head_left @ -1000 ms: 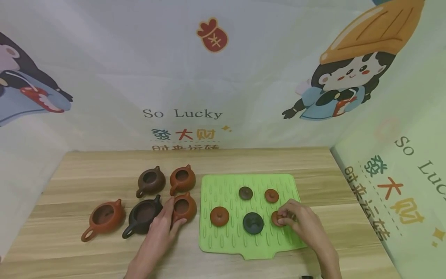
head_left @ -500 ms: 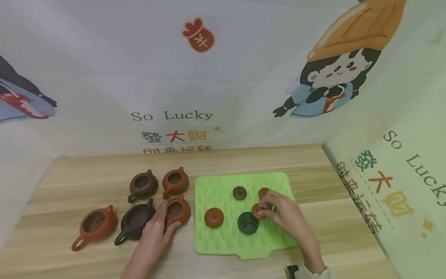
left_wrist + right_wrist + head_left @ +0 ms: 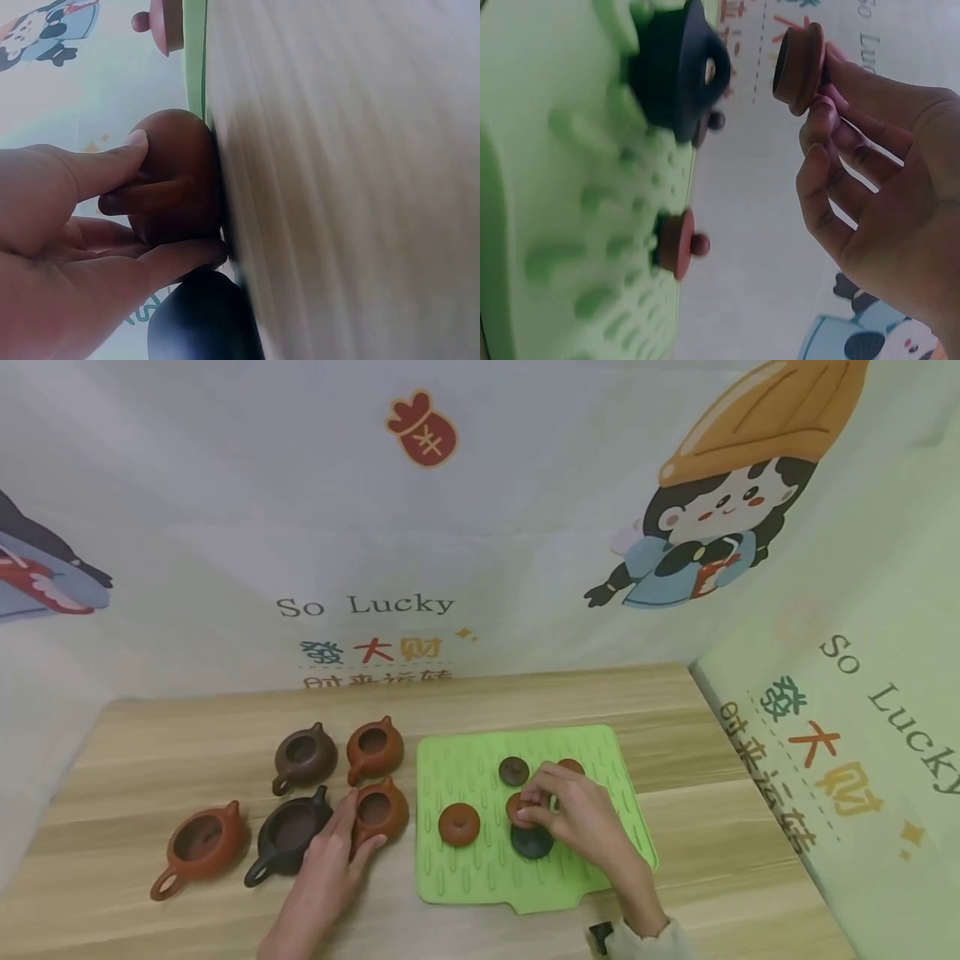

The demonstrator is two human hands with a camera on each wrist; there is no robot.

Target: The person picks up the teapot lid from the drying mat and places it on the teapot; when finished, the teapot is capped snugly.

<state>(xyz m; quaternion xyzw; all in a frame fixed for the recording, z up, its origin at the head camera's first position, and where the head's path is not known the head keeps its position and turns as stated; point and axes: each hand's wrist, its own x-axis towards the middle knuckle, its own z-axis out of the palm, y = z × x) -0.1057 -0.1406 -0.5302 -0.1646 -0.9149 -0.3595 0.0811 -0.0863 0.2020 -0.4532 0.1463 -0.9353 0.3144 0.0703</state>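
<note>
My left hand [image 3: 330,852] grips a small reddish-brown teapot [image 3: 392,812] without its lid, thumb on one side and fingers on the other; the left wrist view shows the teapot [image 3: 176,139] standing on the wooden table, its handle toward the palm. Pinched between the thumb and fingers of my right hand [image 3: 581,814] is a reddish-brown teapot lid [image 3: 515,808]. In the right wrist view this lid [image 3: 801,69] hangs in the air above the green mat, its hollow underside turned away from the palm. Below it in the head view lies a black lid [image 3: 531,843], partly covered.
More lidless teapots stand left: a black one [image 3: 288,835], a dark brown one [image 3: 306,757], a reddish one [image 3: 377,749] and a larger reddish one [image 3: 201,843]. The green mat [image 3: 465,881] also bears a dark lid [image 3: 513,770] and reddish lids [image 3: 459,824].
My right hand has lifted the reddish lid from the mat's right side and carried it left, over the black lid. The left hand keeps its grip on the teapot. The head view has shifted slightly.
</note>
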